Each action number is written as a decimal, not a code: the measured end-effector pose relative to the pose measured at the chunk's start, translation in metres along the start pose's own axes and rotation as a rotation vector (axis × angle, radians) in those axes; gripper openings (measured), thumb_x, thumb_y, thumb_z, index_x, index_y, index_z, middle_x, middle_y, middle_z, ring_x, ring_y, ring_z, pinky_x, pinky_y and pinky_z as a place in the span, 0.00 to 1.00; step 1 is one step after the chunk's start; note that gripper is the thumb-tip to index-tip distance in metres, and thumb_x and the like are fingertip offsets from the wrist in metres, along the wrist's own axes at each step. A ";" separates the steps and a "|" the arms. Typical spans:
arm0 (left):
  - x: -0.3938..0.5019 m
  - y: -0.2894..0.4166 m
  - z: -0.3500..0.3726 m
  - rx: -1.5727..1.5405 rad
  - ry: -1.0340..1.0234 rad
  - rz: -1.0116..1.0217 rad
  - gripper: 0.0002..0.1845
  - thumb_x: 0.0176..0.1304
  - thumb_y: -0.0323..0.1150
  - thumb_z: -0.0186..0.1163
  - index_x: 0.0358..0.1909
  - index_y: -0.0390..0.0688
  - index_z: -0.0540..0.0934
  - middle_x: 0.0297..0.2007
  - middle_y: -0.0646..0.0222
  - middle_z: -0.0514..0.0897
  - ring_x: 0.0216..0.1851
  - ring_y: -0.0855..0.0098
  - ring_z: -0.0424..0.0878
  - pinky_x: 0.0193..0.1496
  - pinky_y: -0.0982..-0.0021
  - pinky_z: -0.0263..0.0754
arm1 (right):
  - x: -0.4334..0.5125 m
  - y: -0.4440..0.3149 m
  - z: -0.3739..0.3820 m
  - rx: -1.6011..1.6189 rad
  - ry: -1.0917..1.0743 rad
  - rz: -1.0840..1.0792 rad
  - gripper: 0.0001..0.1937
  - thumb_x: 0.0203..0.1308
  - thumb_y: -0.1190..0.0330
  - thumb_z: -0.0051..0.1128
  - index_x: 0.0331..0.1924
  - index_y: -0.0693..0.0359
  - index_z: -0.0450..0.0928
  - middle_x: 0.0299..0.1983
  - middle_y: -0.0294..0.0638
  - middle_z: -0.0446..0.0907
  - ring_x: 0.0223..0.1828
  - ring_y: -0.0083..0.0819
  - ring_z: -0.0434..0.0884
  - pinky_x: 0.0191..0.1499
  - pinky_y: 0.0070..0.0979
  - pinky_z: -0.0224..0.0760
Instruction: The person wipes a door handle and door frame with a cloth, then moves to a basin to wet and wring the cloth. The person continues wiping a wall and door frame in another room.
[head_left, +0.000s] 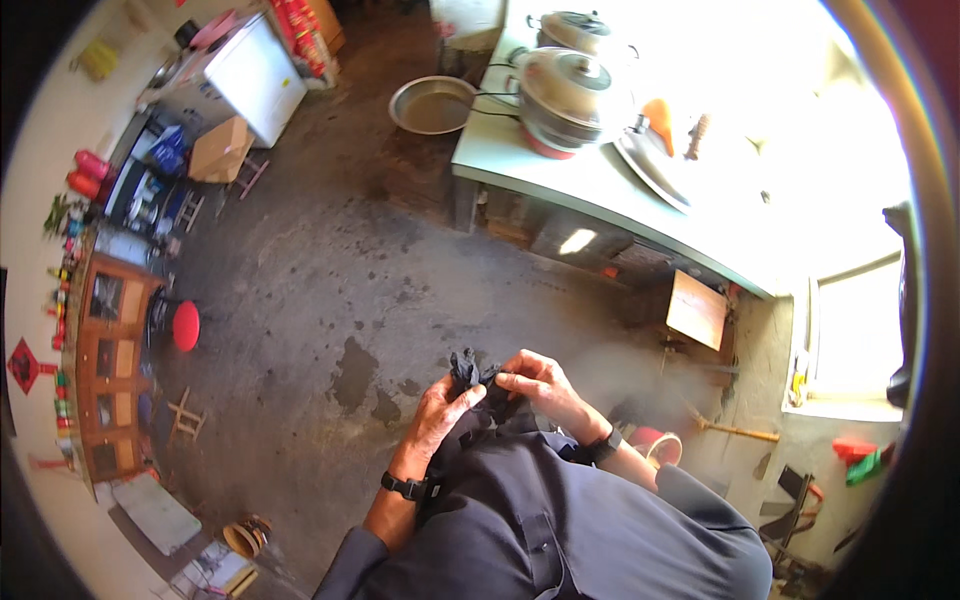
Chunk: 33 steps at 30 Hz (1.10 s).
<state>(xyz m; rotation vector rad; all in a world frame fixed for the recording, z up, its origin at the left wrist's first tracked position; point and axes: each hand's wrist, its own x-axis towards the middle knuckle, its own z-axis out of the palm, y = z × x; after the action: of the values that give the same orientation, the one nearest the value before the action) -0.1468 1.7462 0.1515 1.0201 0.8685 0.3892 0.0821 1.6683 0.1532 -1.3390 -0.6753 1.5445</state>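
Observation:
A crumpled black bunch of thin material (466, 367), either plastic or cloth, is gathered between my two hands in front of my body. My left hand (444, 411) pinches it with the thumb on top. From the other side my right hand (541, 384) grips its edge between thumb and fingers. The dark material carries on below the hands, partly hidden against my dark grey jacket (600, 517). Each wrist has a black band.
Ahead stands a pale table (495, 161) with a lidded steamer pot (566, 90). A metal basin (431, 105) sits left of it. Wooden cabinets (101, 360) and a red stool (186, 326) line the left. A wooden board (696, 309) is at right. Damp patches (354, 375) mark the floor.

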 end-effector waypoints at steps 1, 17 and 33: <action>0.008 0.004 -0.013 -0.026 0.045 -0.013 0.24 0.75 0.43 0.72 0.65 0.39 0.86 0.58 0.73 0.88 0.60 0.76 0.81 0.66 0.70 0.75 | 0.015 -0.006 0.010 0.021 0.005 0.014 0.08 0.75 0.66 0.72 0.45 0.60 0.85 0.38 0.31 0.86 0.37 0.19 0.82 0.43 0.23 0.79; 0.211 0.098 -0.221 -0.095 0.364 0.029 0.20 0.76 0.32 0.65 0.64 0.34 0.86 0.55 0.70 0.90 0.56 0.78 0.83 0.64 0.72 0.75 | 0.338 -0.112 0.078 0.094 0.003 0.133 0.09 0.76 0.63 0.71 0.39 0.55 0.83 0.33 0.27 0.85 0.29 0.18 0.81 0.36 0.20 0.75; 0.574 0.284 -0.391 0.094 0.191 -0.051 0.15 0.81 0.38 0.63 0.59 0.40 0.84 0.51 0.73 0.87 0.52 0.79 0.83 0.50 0.70 0.82 | 0.641 -0.281 0.052 0.145 0.348 -0.086 0.13 0.74 0.60 0.72 0.35 0.54 0.81 0.25 0.27 0.78 0.25 0.17 0.78 0.32 0.20 0.70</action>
<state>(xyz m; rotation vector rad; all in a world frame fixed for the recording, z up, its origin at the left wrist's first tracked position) -0.0702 2.4854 0.0479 1.0573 1.0911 0.4108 0.1482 2.3663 0.1348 -1.4035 -0.3900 1.2270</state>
